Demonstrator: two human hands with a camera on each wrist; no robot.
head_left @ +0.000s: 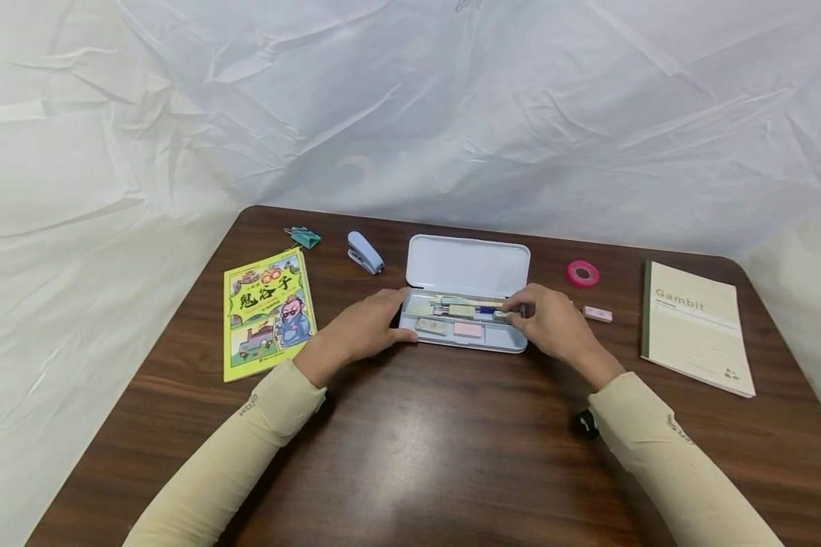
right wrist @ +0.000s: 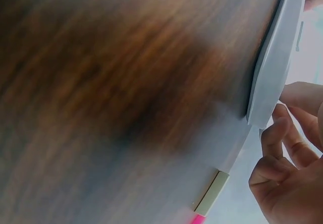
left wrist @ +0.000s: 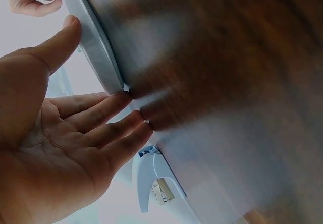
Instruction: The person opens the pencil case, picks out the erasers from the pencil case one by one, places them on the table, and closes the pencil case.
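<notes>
A white pencil case (head_left: 513, 339) lies with its lid (head_left: 468, 264) raised. Inside are pens (head_left: 487, 309) in the rear part and several small blocks like erasers, among them a pink one (head_left: 468, 330) and a pale one (head_left: 431, 327) at the front. My left hand (head_left: 372, 323) rests against the case's left end, thumb at the front corner and fingers extended along the side, as the left wrist view also shows. Over the right end, my right hand (head_left: 550, 319) pinches a small pale eraser (head_left: 500, 316) between thumb and fingers, low inside the case. The case wall (right wrist: 275, 67) hides that eraser in the right wrist view.
Left of the case are a yellow comic book (head_left: 267, 315), a teal clip-like item (head_left: 304, 237) and a light blue stapler (head_left: 365, 253). To the right are a pink tape roll (head_left: 582, 273), another eraser (head_left: 597, 314) and a notebook (head_left: 698, 327). White sheeting (head_left: 451, 114) hangs behind the table.
</notes>
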